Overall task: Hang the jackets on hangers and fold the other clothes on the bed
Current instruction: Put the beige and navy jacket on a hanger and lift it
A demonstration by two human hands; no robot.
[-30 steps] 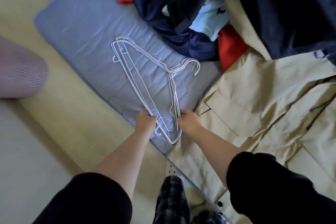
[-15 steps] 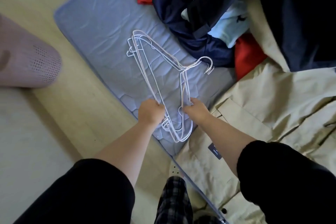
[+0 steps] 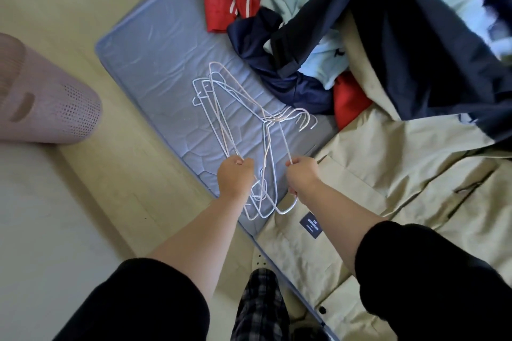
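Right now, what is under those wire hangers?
The blue-grey mattress shows through the hangers. The left hand and right hand hide the wires they grip.

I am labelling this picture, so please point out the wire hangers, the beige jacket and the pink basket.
wire hangers [image 3: 273, 118]: head view, necks below the hooks.
beige jacket [image 3: 388, 174]: head view, middle of the cloth.
pink basket [image 3: 55, 108]: head view, perforated side.

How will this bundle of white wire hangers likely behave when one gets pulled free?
The wire hangers look thin, so probably light and slightly springy. Their hooks overlap in one cluster, so they will likely snag and lift together. The left hand and right hand grip thin wire, which may twist in the grip.
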